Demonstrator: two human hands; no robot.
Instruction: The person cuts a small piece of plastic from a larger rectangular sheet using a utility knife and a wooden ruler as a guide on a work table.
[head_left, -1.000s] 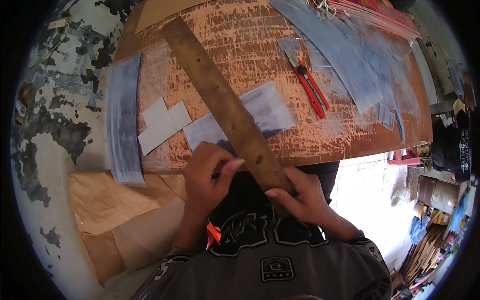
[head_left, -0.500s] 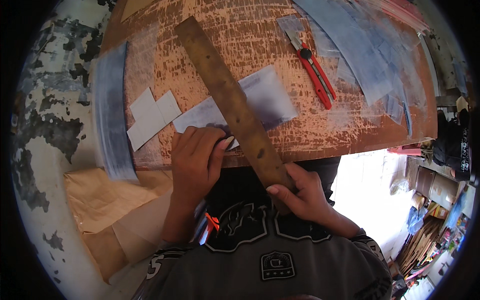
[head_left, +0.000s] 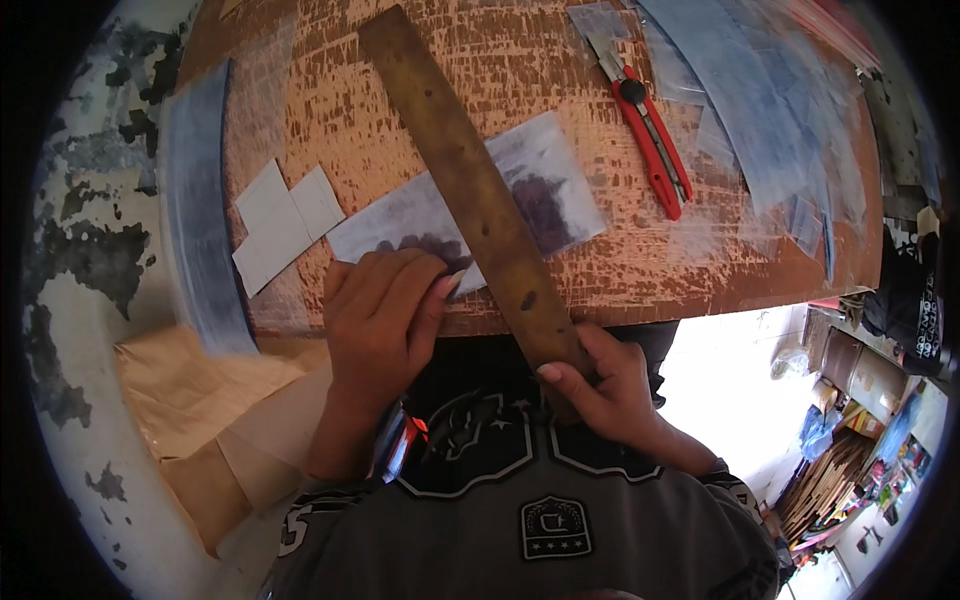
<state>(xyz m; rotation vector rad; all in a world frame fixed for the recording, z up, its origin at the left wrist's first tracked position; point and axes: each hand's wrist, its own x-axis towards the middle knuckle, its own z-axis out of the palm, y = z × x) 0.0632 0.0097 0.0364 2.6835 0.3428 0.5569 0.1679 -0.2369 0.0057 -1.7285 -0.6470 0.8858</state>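
The long wooden ruler (head_left: 470, 190) lies slantwise across the worn orange worktable (head_left: 380, 90), its near end hanging past the table's front edge, and everything else is best placed from it. The right hand (head_left: 600, 385) is closed around that overhanging end, thumb on top. The left hand (head_left: 385, 315), just left of the ruler, presses flat with fingers together on a clear plastic sheet (head_left: 560, 170) that runs under the ruler and out to its right. Further left of the ruler lie stepped white card pieces (head_left: 285, 220) and a curved bluish plastic strip (head_left: 195, 230); well to its right rests a red utility knife (head_left: 650, 140), untouched, with more clear plastic offcuts (head_left: 760, 110) beyond it. The likely trouble is slippage: the ruler is held only at one end, so its far end could swing, and the slick sheet could creep under the palm (a smooth film on a rough top seldom stays put). The table surface is cracked and flaking. Left of it is a peeling, patchy wall (head_left: 70, 250) with brown paper (head_left: 190, 400) below; the floor to the lower right is bright and cluttered.
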